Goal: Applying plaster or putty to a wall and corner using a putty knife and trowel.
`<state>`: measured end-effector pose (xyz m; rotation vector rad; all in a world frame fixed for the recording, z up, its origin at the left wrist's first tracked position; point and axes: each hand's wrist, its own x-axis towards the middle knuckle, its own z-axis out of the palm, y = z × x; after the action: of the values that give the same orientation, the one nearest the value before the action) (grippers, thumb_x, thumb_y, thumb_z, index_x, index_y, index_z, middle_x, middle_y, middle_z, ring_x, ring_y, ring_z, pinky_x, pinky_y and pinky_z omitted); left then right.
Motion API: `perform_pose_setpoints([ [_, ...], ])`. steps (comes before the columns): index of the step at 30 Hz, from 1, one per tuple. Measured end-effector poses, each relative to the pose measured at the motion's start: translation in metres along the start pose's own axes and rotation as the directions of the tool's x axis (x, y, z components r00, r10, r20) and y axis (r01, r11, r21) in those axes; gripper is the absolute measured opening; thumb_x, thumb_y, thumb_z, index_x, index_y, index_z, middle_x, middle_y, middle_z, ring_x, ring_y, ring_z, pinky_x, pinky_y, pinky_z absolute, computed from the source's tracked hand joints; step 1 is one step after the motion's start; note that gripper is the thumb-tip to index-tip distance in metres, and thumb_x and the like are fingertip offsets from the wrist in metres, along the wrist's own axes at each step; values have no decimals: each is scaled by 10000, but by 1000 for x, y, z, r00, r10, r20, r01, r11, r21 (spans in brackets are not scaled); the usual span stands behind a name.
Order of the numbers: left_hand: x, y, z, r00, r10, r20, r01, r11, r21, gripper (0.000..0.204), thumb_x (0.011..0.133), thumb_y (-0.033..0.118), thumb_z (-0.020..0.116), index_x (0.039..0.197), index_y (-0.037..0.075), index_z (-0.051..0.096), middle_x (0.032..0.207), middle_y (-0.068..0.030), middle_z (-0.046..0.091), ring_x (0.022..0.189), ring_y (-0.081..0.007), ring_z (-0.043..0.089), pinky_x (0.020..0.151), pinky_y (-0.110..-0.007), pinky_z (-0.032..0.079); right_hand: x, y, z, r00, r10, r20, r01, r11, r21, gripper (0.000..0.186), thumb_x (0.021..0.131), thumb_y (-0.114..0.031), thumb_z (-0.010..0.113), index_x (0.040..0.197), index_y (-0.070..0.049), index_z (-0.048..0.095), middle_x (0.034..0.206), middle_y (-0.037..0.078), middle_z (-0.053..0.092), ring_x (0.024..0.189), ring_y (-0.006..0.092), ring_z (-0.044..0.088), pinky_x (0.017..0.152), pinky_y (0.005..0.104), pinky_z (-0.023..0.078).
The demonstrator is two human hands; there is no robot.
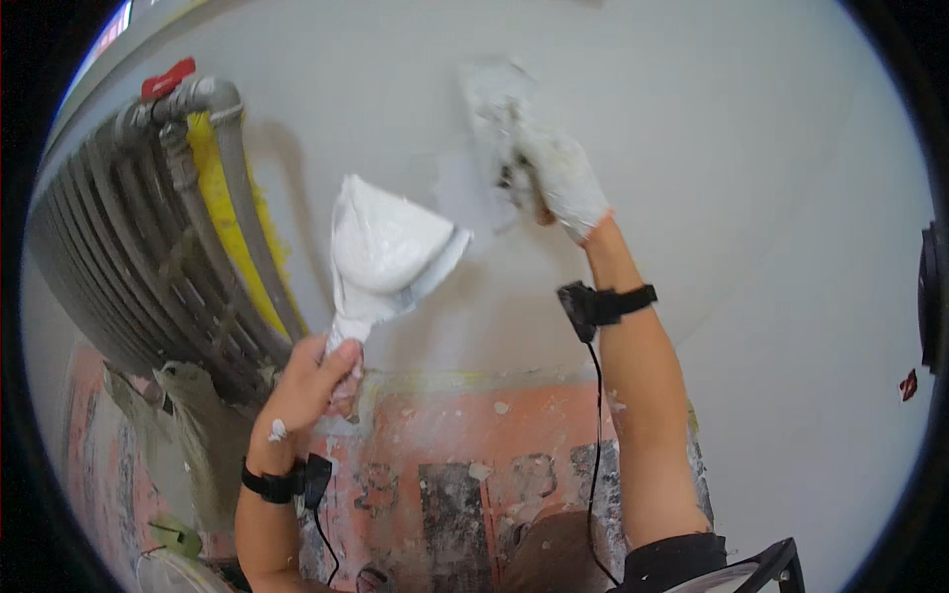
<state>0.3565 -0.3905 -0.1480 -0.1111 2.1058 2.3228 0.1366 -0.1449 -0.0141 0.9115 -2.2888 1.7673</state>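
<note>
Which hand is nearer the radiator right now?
Left. The left hand grips a plaster-loaded trowel just beside the radiator; the gloved right hand works a tool on the wall, farther off.

Wall (712, 148): smooth matt grey-white plaster. Trowel (395, 252) in left grip (306, 385): metal blade, loaded with wet glossy white filler. Glove (563, 183) on right grip: cloth, caked with rough filler. Radiator (129, 237): ribbed metal, dull grey paint. Floor covering (445, 445): pinkish, rough, spattered, worn patches.
</note>
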Motion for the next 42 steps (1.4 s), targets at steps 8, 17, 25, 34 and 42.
perform_pose_setpoints([
  [8,-12,6,-25,971,198,-130,-201,979,-12,406,1027,460,525,882,83,488,551,22,404,377,-71,311,357,-240,237,24,50,174,691,-625,363,714,513,-476,417,937,-394,514,1193,-104,670,1120,204,695,1033,390,663,918,455,524],
  [17,-20,7,-32,989,26,-146,-23,999,23,263,1020,320,594,930,86,515,600,59,408,439,-39,322,393,-224,257,-30,164,234,796,79,600,407,663,-628,458,893,-497,583,1120,-113,683,1095,179,702,1036,391,650,897,464,512],
  [25,34,-66,-3,781,623,-41,-436,590,680,311,941,245,702,1049,-32,610,749,-21,632,582,-102,494,534,-307,429,-111,200,74,905,390,170,-407,910,77,314,967,-312,614,1114,-37,649,965,66,709,840,194,698,695,377,578],
  [34,116,-132,101,849,521,90,-301,335,893,316,771,5,662,1058,51,537,940,-192,612,819,-431,613,662,-454,478,-175,304,42,784,289,549,-580,26,814,365,995,-350,558,1206,-55,600,1037,108,687,939,237,678,848,385,587],
  [42,117,-156,90,936,335,109,-128,36,991,545,731,-67,612,1236,131,569,947,-162,617,885,-417,627,737,-500,499,-197,314,57,779,-232,582,-625,-360,693,400,1006,-353,539,1281,-63,533,1122,115,662,1019,270,651,866,413,581],
])
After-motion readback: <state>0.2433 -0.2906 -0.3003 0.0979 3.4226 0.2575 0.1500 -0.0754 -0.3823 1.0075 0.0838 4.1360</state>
